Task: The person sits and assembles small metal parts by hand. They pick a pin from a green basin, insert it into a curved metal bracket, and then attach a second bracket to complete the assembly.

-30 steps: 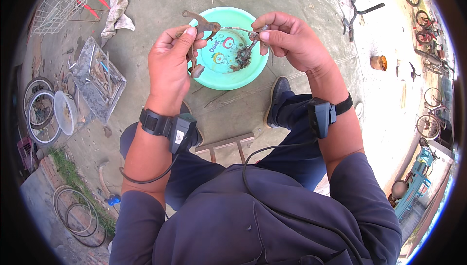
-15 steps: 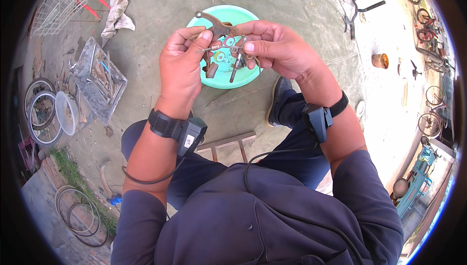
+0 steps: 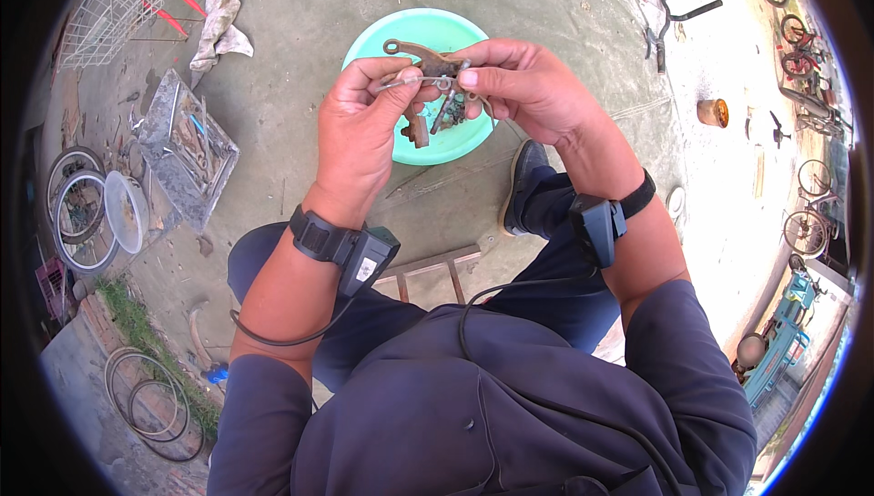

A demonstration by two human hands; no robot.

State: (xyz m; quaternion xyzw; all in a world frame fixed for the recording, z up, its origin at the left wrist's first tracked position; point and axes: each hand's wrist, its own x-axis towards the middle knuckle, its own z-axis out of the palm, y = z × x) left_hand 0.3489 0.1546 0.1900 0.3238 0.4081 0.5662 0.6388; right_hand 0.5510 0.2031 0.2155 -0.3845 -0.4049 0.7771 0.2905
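Grey floor (image 3: 309,4), green basin (image 3: 435,22) beneath; left hand (image 3: 360,118) pinching rusty brake arm (image 3: 428,60), right hand (image 3: 533,86) gripping metal rod (image 3: 444,113); hands closer than before, parts now overlapping.

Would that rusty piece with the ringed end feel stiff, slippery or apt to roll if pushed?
The rusty piece is probably stiff, as it looks like solid metal. Its dull brown surface likely isn't slippery, and its irregular outline should discourage rolling.
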